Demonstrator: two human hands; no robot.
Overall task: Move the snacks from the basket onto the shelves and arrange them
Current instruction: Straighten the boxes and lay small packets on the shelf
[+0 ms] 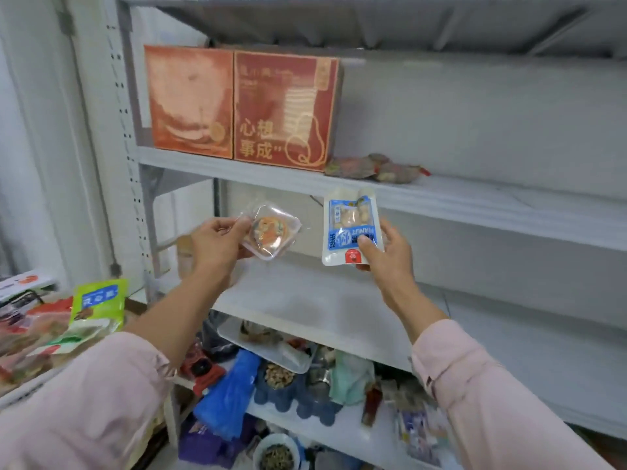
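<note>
Head view status: what's in each hand?

>> Left hand [217, 244] pinches the clear tray pack [271, 232] by its left edge, thumb on top, fingers under. Right hand [383, 256] grips the blue peanut pouch [351, 225] at its bottom right corner, thumb across the front. Both packs are in the air at frame centre, in front of the shelving and apart from each other.

Why hold them by the edges?

>> Labels face me so I can sort them, and the far edges are free to land first. That's my read, anyway.

Where do they go?

>> Middle shelf [305, 300], just below my hands, looks bare across its width, so it has the most room. Upper shelf [492, 198] has two red boxes [285, 106] at upper left and a few small wrapped snacks [376, 167] just beside them. It's open to the right of those.

Clearances?

>> Upper shelf's front lip runs right behind the pouch top, so I'd go in under it, not up. Left upright [134, 171] is near the tray pack, so I'd keep right of it. Bottom shelf [353, 435] is crowded with bags, bowls and a white tray. Skip it.

Rest of the stock?

>> Pile of snack packs at lower left, green pouch [98, 300] on top. Can't make out the basket itself.
</note>
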